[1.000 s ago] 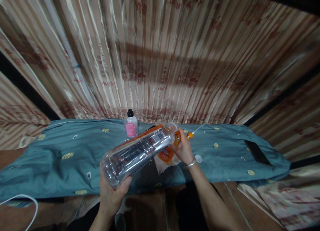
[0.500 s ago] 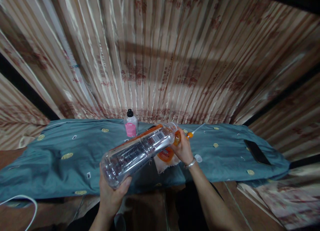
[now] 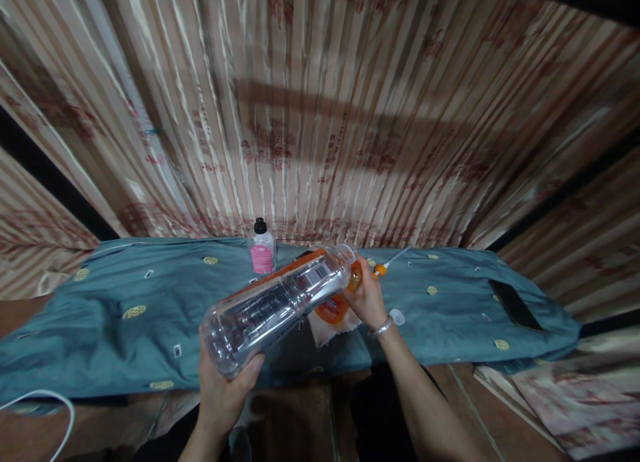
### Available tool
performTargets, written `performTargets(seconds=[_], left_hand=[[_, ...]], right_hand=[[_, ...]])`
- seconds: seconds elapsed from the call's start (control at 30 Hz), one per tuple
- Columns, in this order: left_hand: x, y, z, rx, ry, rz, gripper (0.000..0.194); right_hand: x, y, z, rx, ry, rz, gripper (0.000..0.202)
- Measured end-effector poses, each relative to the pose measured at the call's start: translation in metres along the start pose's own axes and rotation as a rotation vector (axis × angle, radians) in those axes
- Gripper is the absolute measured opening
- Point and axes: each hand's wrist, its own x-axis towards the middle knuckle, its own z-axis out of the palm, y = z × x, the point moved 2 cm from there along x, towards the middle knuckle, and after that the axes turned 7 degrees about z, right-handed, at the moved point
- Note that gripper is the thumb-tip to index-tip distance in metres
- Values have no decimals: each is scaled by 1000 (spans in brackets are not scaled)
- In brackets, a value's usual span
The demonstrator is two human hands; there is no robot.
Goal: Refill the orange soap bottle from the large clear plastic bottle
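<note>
A large clear plastic bottle (image 3: 280, 309) with an orange label is tilted, its base low at the left and its mouth up at the right. My left hand (image 3: 225, 389) is wrapped round its base. Near the bottle's mouth, my right hand (image 3: 367, 292) grips the neck of an orange bottle (image 3: 333, 309), whose body is partly hidden behind the clear one. Under the orange bottle lies a pale cloth (image 3: 325, 335). A round whitish cap (image 3: 397, 316) lies beside my right wrist.
A pink-labelled bottle with a black cap (image 3: 262, 252) stands behind the clear bottle. On the teal cloth surface (image 3: 100, 315) lie an orange pump top with a tube (image 3: 381, 269) and, at the right, a black phone (image 3: 514, 305). A curtain (image 3: 320, 115) hangs behind. A white cable (image 3: 67, 409) curves at lower left.
</note>
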Motion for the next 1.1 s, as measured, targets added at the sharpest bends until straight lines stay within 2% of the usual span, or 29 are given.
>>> performTargets(seconds=[0.1, 0.13, 0.2, 0.33, 0.47, 0.5, 0.7, 0.97, 1.1], left_hand=[[2, -3, -2, 11, -65, 18, 73], [2, -3, -4, 10, -2, 36, 71], [2, -4, -5, 1, 11, 4, 71], [4, -4, -6, 22, -78, 8, 71], [7, -8, -9, 45, -27, 28, 80], [7, -10, -9, 44, -79, 18, 80], [5, -16, -14, 35, -110, 34, 72], [4, -13, -11, 48, -38, 63, 70], [3, -17, -14, 39, -132, 69, 69]], right_hand=[[0, 1, 0, -4, 0, -5, 61], [0, 1, 0, -4, 0, -8, 60], [0, 1, 0, -1, -1, -14, 61], [0, 0, 0, 1, 8, -24, 59], [0, -1, 0, 5, 8, -24, 58], [0, -1, 0, 4, 8, -23, 58], [0, -1, 0, -6, 6, -28, 58], [0, -1, 0, 2, 3, -22, 60], [0, -1, 0, -7, 7, -19, 61]])
